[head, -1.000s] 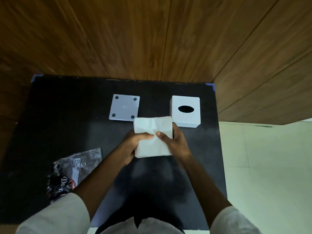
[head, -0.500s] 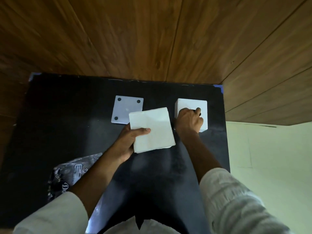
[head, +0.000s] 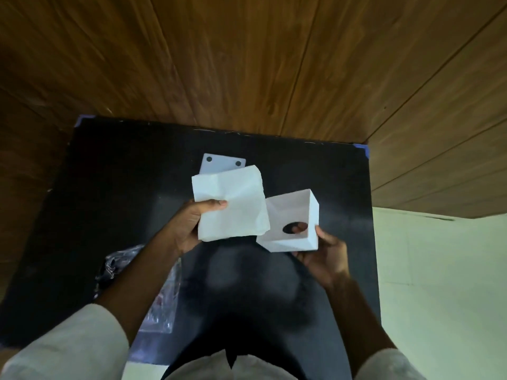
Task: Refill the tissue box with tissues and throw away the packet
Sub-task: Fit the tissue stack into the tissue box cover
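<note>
Your left hand (head: 189, 229) pinches the white tissue stack (head: 230, 204); your right hand (head: 322, 256) grips the tissue box (head: 295, 223) tilted just beside it, open side up, above the table (head: 109, 187), the packet (head: 162, 305) lying near left under your forearm

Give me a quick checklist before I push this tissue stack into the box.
1. Tissue stack gripped in left hand: ok.
2. Tissue box held off the table by right hand: ok.
3. Box's open underside facing up towards the stack: ok.
4. Stack lined up over the opening: not ok, it sits beside it.
5. Base plate off and out of the way: ok.
6. Packet binned: not ok, on the table.
</note>
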